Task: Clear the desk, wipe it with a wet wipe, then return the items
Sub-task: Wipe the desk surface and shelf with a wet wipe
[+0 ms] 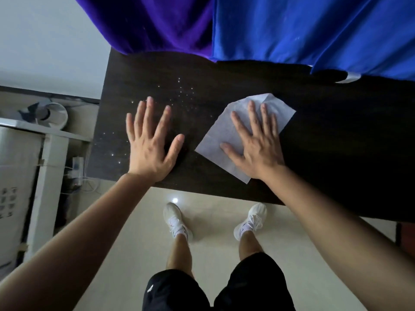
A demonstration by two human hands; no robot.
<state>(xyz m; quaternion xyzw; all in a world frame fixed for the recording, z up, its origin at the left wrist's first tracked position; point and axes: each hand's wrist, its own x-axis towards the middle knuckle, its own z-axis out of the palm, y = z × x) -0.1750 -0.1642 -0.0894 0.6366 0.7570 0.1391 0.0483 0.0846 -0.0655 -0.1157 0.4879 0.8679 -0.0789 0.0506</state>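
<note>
A purple curtain (152, 23) and a blue curtain (314, 30) hang behind the dark desk (336, 135), which stands on glossy cream floor (213, 223).

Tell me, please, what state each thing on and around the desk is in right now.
desk, glinting specks on its left part
wet wipe, spread flat on the desk, far corner folded over
left hand, open, flat on the desk, fingers spread
right hand, open, pressing flat on the wet wipe
curtains, hanging down to the desk's far edge
</note>
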